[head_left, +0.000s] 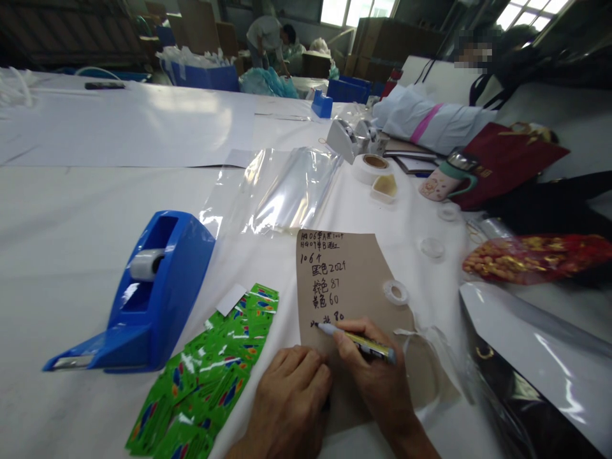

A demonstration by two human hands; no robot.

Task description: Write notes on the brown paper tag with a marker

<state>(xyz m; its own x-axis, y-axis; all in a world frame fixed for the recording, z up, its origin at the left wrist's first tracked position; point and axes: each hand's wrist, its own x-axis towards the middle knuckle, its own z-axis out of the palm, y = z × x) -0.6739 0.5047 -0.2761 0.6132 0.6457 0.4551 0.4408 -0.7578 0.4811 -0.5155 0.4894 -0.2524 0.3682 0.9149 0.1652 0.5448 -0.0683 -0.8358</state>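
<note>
My right hand (375,376) grips a marker pen (366,344) with a yellow and dark label, its tip down on a sheet of brown cardboard (354,395). Handwritten lines of characters and numbers in black fill the upper part of the sheet. My left hand (291,398) lies on the sheet's lower left edge with its fingers curled under; a small dark thing shows at its right side, and what it holds, if anything, is hidden. A strip of green printed packets (205,376) lies left of my left hand. A small roll of clear tape (396,292) touches the sheet's right edge.
A blue tape dispenser (157,287) stands to the left. Clear plastic bags (291,191) lie beyond the cardboard. On the right are a tumbler (442,182), a red bag of nuts (530,255) and plastic-wrapped goods (540,357). A person (268,41) bends over at the back.
</note>
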